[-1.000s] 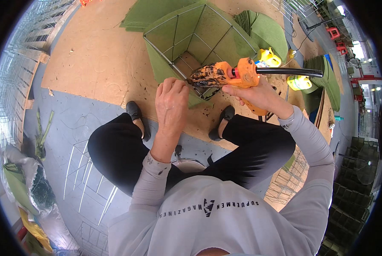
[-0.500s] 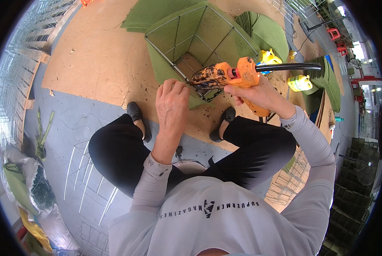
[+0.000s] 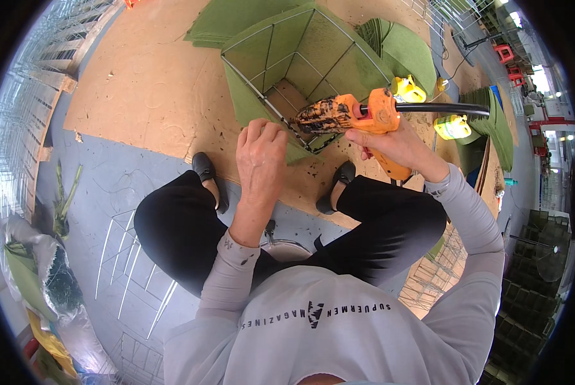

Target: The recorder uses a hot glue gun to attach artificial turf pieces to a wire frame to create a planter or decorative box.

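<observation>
My right hand is wrapped round the handle of an orange glue gun. A black glue stick juts from its rear, and dark residue coats its front end. The gun's tip is at the near edge of a wire frame basket lined with green felt. My left hand is closed at the same edge, its curled fingers on the felt; the fingertips are partly hidden. A brown panel shows inside the frame.
Cardboard covers the floor under the basket. Stacked green felt sheets lie behind it. Two yellow bottles, one nearer and one farther, stand to the right. Wire frames are stacked at far left, and a plastic bag lies lower left.
The glue gun has shifted slightly right with my right hand, its tip now a little farther from my left fingers. My left hand stays almost where it was.
</observation>
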`<state>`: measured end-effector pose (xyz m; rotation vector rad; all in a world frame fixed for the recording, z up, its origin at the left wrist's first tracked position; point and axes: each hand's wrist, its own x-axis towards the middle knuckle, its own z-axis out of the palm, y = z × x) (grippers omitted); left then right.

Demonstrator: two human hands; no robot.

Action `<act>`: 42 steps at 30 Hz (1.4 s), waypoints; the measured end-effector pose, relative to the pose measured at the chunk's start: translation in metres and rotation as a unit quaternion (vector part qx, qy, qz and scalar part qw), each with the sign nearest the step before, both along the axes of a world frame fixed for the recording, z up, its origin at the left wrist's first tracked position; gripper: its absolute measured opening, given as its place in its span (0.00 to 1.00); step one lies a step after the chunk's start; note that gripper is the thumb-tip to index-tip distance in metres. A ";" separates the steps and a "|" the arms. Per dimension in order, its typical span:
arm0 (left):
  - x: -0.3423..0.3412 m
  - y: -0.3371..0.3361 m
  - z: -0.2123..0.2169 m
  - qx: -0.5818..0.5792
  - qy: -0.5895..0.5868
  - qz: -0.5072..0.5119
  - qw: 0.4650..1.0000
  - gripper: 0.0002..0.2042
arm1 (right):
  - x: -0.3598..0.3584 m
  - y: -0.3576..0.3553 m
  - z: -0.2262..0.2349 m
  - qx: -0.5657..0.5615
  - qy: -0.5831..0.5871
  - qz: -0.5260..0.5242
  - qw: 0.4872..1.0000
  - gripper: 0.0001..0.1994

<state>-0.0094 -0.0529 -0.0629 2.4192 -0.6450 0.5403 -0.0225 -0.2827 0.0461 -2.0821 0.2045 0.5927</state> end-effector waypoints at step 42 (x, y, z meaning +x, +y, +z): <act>-0.001 -0.003 0.003 -0.022 -0.001 -0.012 1.000 0.07 | -0.038 -0.045 0.019 0.027 0.030 -0.077 0.996 0.15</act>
